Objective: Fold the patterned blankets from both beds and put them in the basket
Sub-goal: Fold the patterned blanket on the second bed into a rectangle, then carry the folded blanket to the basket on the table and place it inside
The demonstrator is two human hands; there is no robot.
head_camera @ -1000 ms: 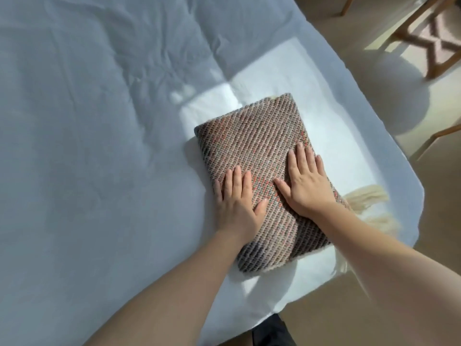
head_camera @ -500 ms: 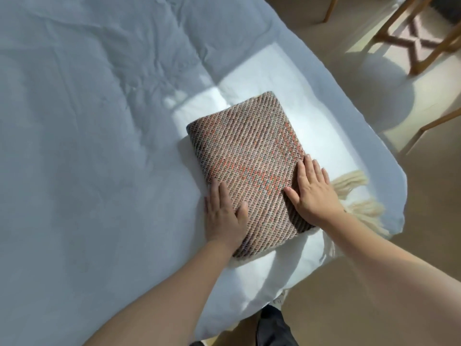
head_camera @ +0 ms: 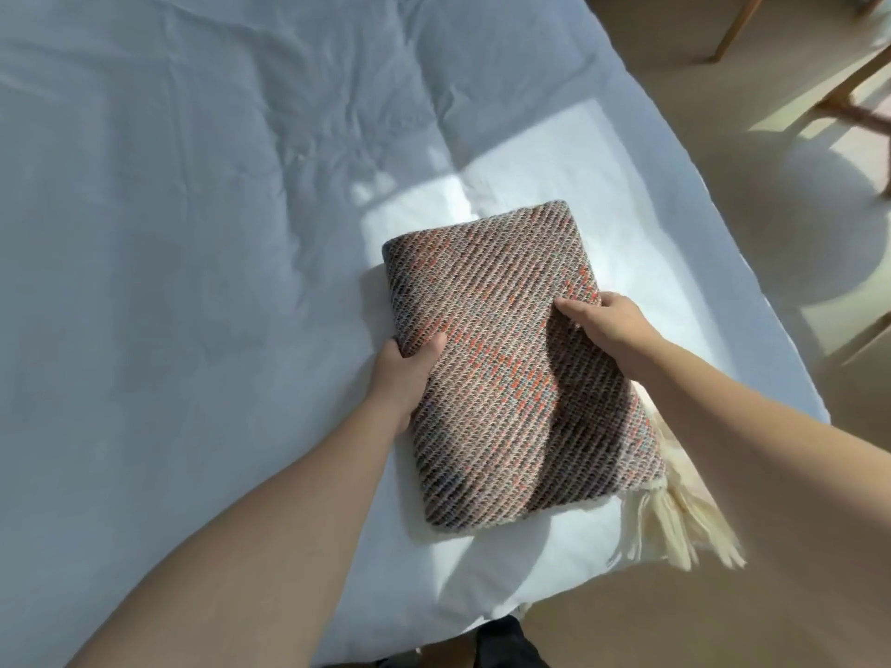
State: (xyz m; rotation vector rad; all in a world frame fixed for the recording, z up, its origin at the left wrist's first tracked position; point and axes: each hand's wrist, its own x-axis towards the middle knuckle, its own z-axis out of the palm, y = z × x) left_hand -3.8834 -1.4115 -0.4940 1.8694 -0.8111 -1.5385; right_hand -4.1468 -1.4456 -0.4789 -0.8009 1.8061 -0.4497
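Bed (head_camera: 168,282): white cover, creased; carries the blanket near its right corner.
Left hand (head_camera: 402,373): a second ago flat on top, now clamped on the blanket's left edge, thumb over, fingers under.
Blanket (head_camera: 511,378): folded into a thick pad, between both hands.
Right hand (head_camera: 602,325): likewise gone from pressing to gripping the right edge.
Fringe (head_camera: 675,518): cream, trails off the near right corner.
Reading: smoothing finished; lift to basket likely next. Basket unseen.
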